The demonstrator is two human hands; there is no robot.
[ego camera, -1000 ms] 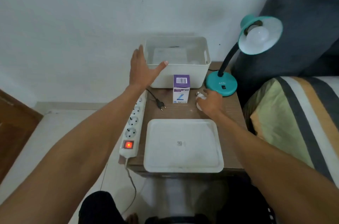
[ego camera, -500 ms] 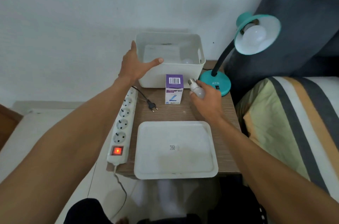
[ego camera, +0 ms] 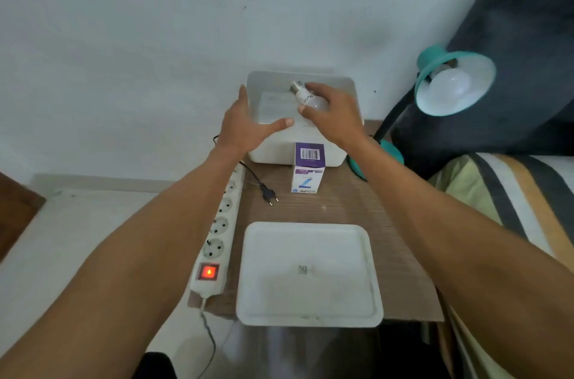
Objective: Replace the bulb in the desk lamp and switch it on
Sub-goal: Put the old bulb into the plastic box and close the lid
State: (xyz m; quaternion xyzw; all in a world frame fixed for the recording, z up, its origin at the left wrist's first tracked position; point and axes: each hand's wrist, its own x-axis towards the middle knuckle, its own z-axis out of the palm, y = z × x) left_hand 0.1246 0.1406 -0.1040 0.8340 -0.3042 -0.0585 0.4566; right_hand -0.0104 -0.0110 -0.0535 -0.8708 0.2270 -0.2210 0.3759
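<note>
My right hand (ego camera: 334,117) holds a white bulb (ego camera: 306,97) with writing on it, metal screw base pointing up-left, above the open white bin (ego camera: 348,89). My left hand (ego camera: 245,125) grips the bin's left front corner, thumb across the front rim. The teal desk lamp (ego camera: 455,83) stands at the right with a white bulb (ego camera: 450,88) in its shade, unlit. Its black plug (ego camera: 268,194) lies loose on the table. A purple and white bulb box (ego camera: 308,169) stands in front of the bin.
A white power strip (ego camera: 219,232) with a glowing red switch (ego camera: 208,272) lies along the table's left edge. A white tray (ego camera: 309,274) sits at the front of the small wooden table (ego camera: 341,207). A striped pillow (ego camera: 512,192) is at the right.
My right hand has lifted the bulb from the table beside the lamp base and carried it up and left over the bin. My left hand stays on the bin's corner.
</note>
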